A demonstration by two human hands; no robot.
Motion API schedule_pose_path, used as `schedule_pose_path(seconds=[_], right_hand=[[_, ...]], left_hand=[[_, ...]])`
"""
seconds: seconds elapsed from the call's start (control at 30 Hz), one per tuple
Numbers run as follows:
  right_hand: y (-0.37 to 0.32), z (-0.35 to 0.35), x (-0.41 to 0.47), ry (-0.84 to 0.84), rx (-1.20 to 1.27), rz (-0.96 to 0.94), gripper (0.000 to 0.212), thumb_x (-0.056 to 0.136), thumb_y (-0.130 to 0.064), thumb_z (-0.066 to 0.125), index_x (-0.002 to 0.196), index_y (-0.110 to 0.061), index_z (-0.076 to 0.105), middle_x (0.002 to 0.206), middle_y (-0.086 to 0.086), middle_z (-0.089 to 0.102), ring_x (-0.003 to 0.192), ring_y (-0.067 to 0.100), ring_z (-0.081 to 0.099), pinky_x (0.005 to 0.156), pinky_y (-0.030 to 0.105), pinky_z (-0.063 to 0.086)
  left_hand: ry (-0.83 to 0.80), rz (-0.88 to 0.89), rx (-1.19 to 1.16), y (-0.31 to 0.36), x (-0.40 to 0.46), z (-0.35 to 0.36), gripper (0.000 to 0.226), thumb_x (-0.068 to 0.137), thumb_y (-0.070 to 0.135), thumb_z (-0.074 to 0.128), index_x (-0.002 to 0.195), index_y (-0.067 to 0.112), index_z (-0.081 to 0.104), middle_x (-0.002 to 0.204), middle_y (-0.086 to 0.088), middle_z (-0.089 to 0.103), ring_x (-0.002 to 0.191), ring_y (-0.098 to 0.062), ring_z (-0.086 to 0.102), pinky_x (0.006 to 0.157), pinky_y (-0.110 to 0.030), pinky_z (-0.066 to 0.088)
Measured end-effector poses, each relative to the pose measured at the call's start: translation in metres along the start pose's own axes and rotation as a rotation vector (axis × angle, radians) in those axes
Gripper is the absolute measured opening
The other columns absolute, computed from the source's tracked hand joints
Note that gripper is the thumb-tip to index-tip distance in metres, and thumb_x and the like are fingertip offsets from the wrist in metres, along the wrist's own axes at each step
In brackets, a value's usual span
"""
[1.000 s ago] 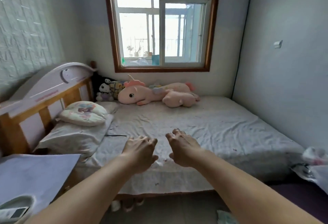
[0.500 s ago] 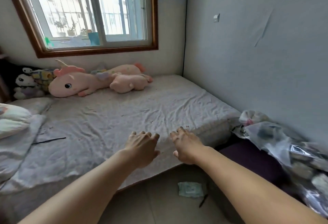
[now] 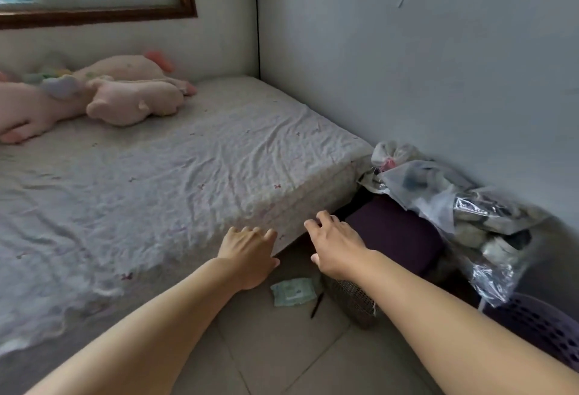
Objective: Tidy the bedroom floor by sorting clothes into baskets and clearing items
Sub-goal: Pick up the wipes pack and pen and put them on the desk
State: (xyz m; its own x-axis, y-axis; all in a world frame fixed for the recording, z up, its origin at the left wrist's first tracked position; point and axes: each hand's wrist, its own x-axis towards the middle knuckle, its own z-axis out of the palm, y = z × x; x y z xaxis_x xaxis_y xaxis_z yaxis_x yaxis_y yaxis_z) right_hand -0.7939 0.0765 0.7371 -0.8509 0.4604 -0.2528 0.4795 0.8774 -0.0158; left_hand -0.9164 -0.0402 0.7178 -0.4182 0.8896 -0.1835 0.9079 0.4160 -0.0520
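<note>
Head view: rumpled bed point(image 3: 194, 162) meets tiled floor point(image 3: 282, 350).

Nothing's really reading as text here. The small greenish packet point(image 3: 293, 291) lying on the floor just below the hands is showing some print, but it's coming through too blurry to make out.

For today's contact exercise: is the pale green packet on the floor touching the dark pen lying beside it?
Apart. The head view shows a strip of bare tile between the pale green packet and the dark pen, which lies just to its right.
</note>
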Motion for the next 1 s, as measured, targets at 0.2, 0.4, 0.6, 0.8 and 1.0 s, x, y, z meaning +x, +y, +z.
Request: schedule_pose_path(seconds=[0.2,0.4,0.6,0.8,1.0], right_hand=[[0.062,0.022,0.074,-0.055,-0.003,-0.030,0.051,0.091,-0.026,0.057,0.134,-0.011,0.033,0.138,0.016,0.030,0.125,0.032,0.036,0.102,0.040,0.034],[0.114,0.051,0.141,-0.105,-0.024,-0.118,0.051,0.090,-0.023,0.058,0.133,-0.011,0.034,0.138,0.015,0.030,0.125,0.032,0.037,0.101,0.039,0.034],[0.139,0.103,0.180,-0.163,-0.019,-0.167,0.048,0.087,-0.017,0.060,0.129,-0.011,0.036,0.134,0.014,0.034,0.121,0.029,0.040,0.098,0.037,0.036],[0.145,0.181,0.195,-0.295,0.012,-0.139,0.043,0.087,-0.016,0.058,0.125,-0.011,0.038,0.130,0.013,0.036,0.118,0.029,0.042,0.097,0.036,0.036],[0.140,0.255,0.211,-0.360,0.025,-0.081,0.047,0.085,-0.015,0.060,0.126,-0.010,0.037,0.131,0.014,0.035,0.120,0.030,0.039,0.100,0.038,0.034]], left_hand=[[-0.074,-0.054,-0.050,0.016,0.081,0.027,0.054,0.093,0.049,0.044,0.138,0.021,0.034,0.131,-0.006,0.052,0.120,-0.027,0.049,0.093,-0.038,0.037],[-0.104,-0.141,-0.091,0.038,0.153,0.051,0.049,0.094,0.048,0.044,0.132,0.019,0.039,0.127,-0.006,0.053,0.117,-0.027,0.051,0.090,-0.037,0.038],[-0.140,-0.175,-0.134,0.051,0.194,0.100,0.037,0.094,0.037,0.045,0.126,0.019,0.041,0.122,-0.005,0.054,0.114,-0.027,0.052,0.086,-0.035,0.037],[-0.274,-0.174,-0.170,0.049,0.210,0.179,0.037,0.090,0.032,0.045,0.125,0.019,0.041,0.118,-0.004,0.054,0.109,-0.026,0.052,0.085,-0.036,0.037],[-0.306,-0.138,-0.167,0.053,0.229,0.257,0.037,0.090,0.031,0.044,0.125,0.019,0.041,0.119,-0.003,0.052,0.108,-0.025,0.052,0.082,-0.034,0.036]])
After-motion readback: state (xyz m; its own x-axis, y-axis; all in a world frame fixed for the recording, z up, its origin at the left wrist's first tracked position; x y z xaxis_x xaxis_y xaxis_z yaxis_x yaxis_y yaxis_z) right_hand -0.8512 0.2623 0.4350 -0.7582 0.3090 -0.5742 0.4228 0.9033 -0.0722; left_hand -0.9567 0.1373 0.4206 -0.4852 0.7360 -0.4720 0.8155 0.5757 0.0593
